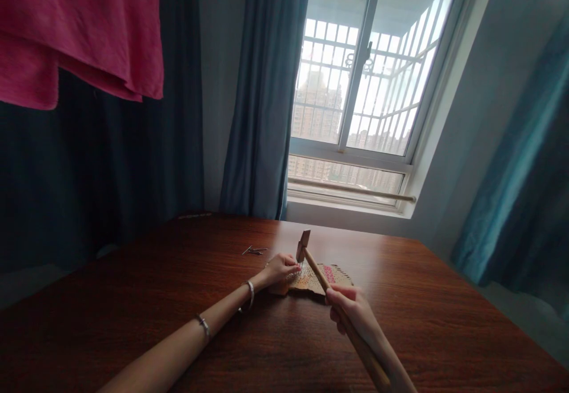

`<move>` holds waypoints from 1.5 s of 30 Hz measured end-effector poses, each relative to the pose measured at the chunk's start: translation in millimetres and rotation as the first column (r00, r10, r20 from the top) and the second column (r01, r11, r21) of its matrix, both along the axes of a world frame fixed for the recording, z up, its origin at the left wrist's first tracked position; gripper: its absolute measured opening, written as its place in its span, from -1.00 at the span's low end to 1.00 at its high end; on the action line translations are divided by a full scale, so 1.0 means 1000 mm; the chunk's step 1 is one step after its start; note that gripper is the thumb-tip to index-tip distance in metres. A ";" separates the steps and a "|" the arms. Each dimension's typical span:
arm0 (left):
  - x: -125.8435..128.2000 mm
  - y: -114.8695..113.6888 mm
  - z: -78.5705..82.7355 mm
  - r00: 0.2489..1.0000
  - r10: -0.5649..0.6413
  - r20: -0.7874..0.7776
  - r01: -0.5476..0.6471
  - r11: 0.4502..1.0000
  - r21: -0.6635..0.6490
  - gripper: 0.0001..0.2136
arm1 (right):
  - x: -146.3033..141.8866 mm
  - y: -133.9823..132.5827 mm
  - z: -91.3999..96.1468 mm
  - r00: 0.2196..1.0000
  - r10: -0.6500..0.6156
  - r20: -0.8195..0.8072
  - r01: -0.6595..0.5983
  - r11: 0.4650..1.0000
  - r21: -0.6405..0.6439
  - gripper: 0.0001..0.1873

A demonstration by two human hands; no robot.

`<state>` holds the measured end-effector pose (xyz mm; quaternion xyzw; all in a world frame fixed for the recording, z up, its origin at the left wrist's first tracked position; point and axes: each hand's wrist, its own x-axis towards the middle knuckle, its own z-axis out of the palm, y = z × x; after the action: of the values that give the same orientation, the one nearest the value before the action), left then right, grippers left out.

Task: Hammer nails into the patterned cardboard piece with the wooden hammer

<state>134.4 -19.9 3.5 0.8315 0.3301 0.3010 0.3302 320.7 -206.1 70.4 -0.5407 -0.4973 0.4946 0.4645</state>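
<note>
In the head view, my right hand (pixel 354 309) is wrapped round the wooden handle of a hammer (pixel 317 271). The hammer's head is over the top of a thin nail (pixel 301 267); whether the two touch I cannot tell. My left hand (pixel 280 270) pinches the nail, which stands nearly upright on a piece of cardboard (pixel 306 286) with a ragged edge. Many small holes or dots and a pink patch mark the cardboard's surface. Bracelets circle my left wrist and forearm.
Several loose nails (pixel 254 251) lie on the brown wooden table (pixel 178 328), beyond my left hand. A window (pixel 342 147) and blue curtains (pixel 262 102) are behind the table. Pink cloth (pixel 111 31) hangs at the upper left.
</note>
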 end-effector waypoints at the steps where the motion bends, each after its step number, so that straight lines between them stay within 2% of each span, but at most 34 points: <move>1: 0.000 -0.001 0.000 1.000 0.001 0.003 -0.001 1.000 -0.005 -0.60 | 0.000 0.000 0.000 1.000 0.000 0.001 0.000 1.000 0.002 -0.53; 10: 0.002 -0.011 0.010 0.998 0.056 -0.002 -0.056 0.997 -0.054 -0.62 | -0.002 -0.003 0.004 1.000 0.010 0.008 -0.010 1.000 0.011 -0.52; 21: 0.002 -0.011 0.012 0.999 0.044 -0.020 -0.045 0.998 -0.051 -0.65 | -0.005 -0.003 0.004 1.000 0.010 0.011 -0.010 1.000 0.028 -0.53; 29: 0.004 -0.017 0.017 0.997 0.072 -0.026 -0.074 0.995 -0.069 -0.63 | -0.006 -0.004 0.000 0.998 0.060 -0.001 -0.060 0.995 0.076 -0.62; 33: 0.005 -0.019 0.019 0.998 0.059 -0.009 -0.060 0.994 -0.091 -0.62 | -0.007 -0.005 0.002 0.998 0.052 0.029 -0.054 0.997 0.056 -0.58; 40: 0.004 -0.012 0.009 0.999 0.048 -0.007 -0.048 0.996 -0.078 -0.59 | -0.009 -0.005 0.004 0.998 0.030 0.048 -0.032 0.999 0.028 -0.49; 45: 0.003 -0.006 0.003 1.000 0.011 0.014 -0.011 0.998 -0.054 -0.60 | -0.008 -0.006 0.006 0.999 0.023 0.033 -0.025 0.999 0.041 -0.50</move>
<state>137.3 -25.6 6.3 0.8182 0.3402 0.2999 0.3533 312.7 -211.8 76.5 -0.5330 -0.5214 0.4809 0.4613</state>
